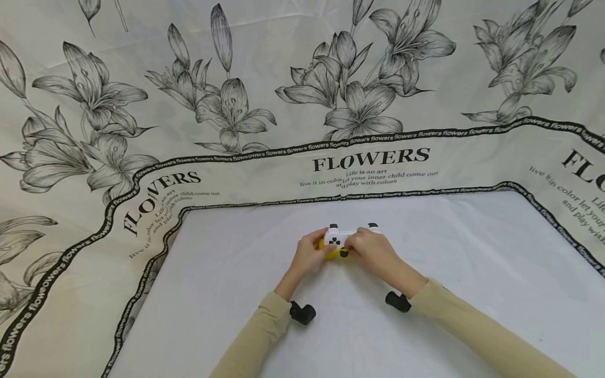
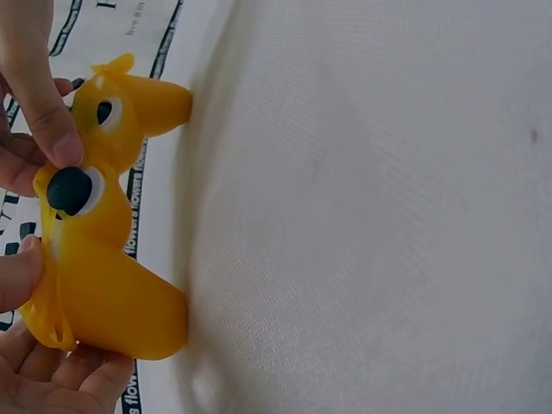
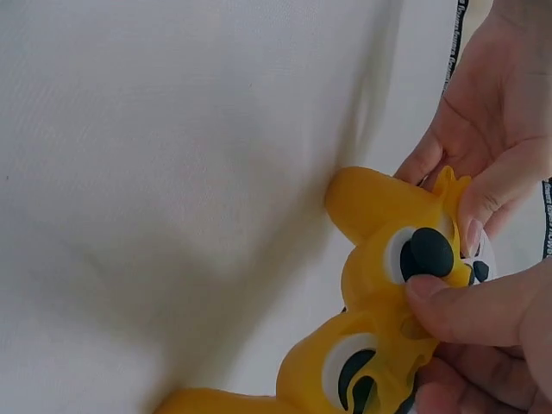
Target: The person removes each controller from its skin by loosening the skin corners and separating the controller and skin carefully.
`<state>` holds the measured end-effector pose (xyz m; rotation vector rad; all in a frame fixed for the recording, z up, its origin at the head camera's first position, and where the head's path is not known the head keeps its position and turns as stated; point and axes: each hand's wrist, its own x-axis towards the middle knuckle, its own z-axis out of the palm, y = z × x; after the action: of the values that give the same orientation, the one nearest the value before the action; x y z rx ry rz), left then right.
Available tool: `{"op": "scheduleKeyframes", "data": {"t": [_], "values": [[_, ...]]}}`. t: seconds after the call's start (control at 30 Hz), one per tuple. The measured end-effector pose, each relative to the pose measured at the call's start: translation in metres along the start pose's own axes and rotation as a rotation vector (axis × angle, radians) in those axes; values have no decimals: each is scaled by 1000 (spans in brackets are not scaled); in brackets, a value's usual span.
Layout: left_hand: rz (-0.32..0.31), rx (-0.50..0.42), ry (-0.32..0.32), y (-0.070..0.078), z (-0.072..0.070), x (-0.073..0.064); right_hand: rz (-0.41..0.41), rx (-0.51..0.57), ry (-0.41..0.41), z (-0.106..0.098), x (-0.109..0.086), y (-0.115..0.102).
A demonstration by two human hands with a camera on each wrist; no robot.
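A white game controller (image 1: 332, 232) with black buttons is held above the cloth, partly inside a yellow silicone cover (image 2: 129, 302). The left hand (image 1: 309, 255) grips one end of controller and cover, thumb on the front. With thumb and fingers, the right hand (image 1: 373, 251) pinches the cover's edge near the middle, as the right wrist view shows. One black thumbstick (image 3: 429, 252) pokes through its opening beside the right thumb. At the other opening, a strip of yellow cover (image 3: 362, 392) lies across the black stick. The fingers behind the controller are partly hidden.
A white cloth (image 1: 227, 283) covers the table under both hands. Behind it rises a fabric backdrop (image 1: 264, 178) printed with flowers and lettering. Black wrist devices (image 1: 303, 313) sit by both sleeves.
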<state>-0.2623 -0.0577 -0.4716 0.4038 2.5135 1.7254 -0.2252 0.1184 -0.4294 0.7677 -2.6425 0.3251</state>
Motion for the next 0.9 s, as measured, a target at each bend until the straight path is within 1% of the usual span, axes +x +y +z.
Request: {"op": "scheduleKeyframes", "data": {"t": [0.1,0.2,0.3,0.47,0.57,0.67,0.77,0.9], "values": [[-2,-3,-1,2,0,0,-12,-41,27,2,0,-1],[-18,-6,-2,4,0,-1,-10,-50,40,4,0,-1],[-29,-11,-4,4,1,-1,23,-9,7,4,1,0],[-22,-14,2,4,1,0,103,106,-101,-4,4,1],[-21,-3,14,5,2,0,132,160,-145,-6,4,2],[-31,12,32,5,2,-1,137,194,-161,-6,4,4],[-46,17,44,4,2,-1,125,227,-161,-3,3,6],[-72,5,47,4,1,0,104,251,-157,-1,2,7]]}}
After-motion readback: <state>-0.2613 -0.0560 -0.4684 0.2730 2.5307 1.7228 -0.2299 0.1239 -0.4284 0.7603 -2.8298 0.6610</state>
